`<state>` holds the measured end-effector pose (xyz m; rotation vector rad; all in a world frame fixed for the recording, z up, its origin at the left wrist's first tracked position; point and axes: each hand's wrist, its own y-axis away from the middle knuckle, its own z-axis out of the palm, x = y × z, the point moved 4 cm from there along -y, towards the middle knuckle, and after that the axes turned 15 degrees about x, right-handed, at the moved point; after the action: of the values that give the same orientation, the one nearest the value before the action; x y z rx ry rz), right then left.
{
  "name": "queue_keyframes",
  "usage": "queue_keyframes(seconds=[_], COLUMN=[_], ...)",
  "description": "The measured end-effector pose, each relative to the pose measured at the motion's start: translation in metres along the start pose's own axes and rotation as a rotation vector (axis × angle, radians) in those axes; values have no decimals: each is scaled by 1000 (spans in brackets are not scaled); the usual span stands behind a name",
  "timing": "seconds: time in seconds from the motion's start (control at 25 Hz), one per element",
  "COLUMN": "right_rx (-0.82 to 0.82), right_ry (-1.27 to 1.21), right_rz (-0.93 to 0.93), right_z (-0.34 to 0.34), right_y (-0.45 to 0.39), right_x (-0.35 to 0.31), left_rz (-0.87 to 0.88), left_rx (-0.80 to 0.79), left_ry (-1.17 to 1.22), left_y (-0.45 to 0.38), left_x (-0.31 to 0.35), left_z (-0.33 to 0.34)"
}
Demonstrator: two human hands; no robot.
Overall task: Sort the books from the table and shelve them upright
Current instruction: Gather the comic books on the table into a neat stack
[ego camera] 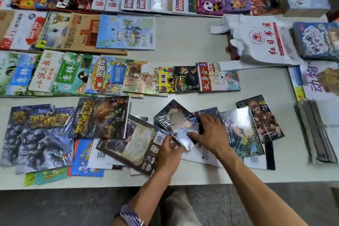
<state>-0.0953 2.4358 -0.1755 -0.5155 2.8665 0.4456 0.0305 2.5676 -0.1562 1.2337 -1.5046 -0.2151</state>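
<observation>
Flat rows of glossy, colourful paperback books and magazines [126,33] cover the pale table [185,46] from its far edge toward the near edge, most lying face up and overlapping like tiles. Near the middle of the near edge, a small dark shrink-wrapped comic book [176,121] sits tilted, one corner pointing away, atop other dark-covered volumes [244,130] fanned loosely. At the right edge lies a grey stack of thin books [317,134], spines apparently outward.
</observation>
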Motion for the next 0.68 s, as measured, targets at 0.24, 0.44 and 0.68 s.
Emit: queue_keyframes(seconds=[0.24,0.44,0.68], right_rx=[-52,-56,129], right_ry=[-573,-809,-278], right_rz=[285,440,-68], right_z=[1,0,-32], right_y=[17,48,-1], right_x=[11,39,38], left_rz=[-218,-208,-71], left_rx=[203,97,206], left_ry=[145,216,337], left_y=[-3,0,7], left_x=[1,0,-9], left_z=[17,19,-17])
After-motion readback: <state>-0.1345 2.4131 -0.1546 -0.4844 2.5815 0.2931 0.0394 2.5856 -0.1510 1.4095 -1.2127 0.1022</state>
